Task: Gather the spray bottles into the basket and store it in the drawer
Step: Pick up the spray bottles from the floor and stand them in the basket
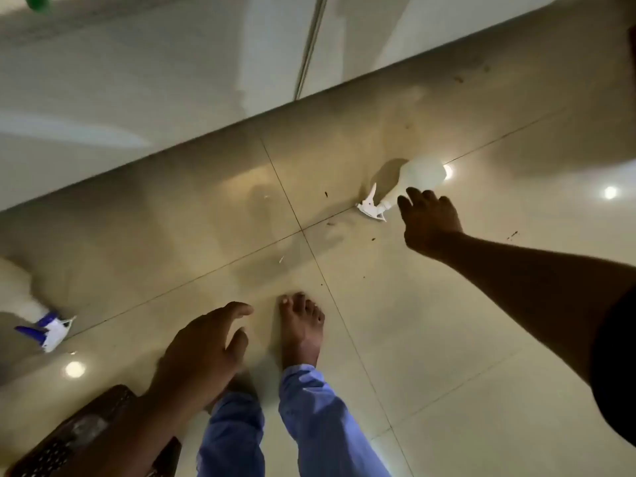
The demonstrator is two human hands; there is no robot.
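A white spray bottle (418, 179) with a white trigger lies on its side on the tiled floor at the right. My right hand (430, 220) hovers just above its neck, fingers spread, holding nothing. A second spray bottle (25, 304) with a blue-and-white trigger lies at the left edge, partly cut off. My left hand (203, 352) hangs open with curled fingers above the floor, near the dark perforated basket (69, 438) at the bottom left, which my left arm partly covers.
Glossy white cabinet fronts (172, 80) run across the top, with a vertical seam between two panels. A green object (38, 1) shows at the top left corner. My bare foot (301, 325) and blue trouser legs stand at the bottom centre.
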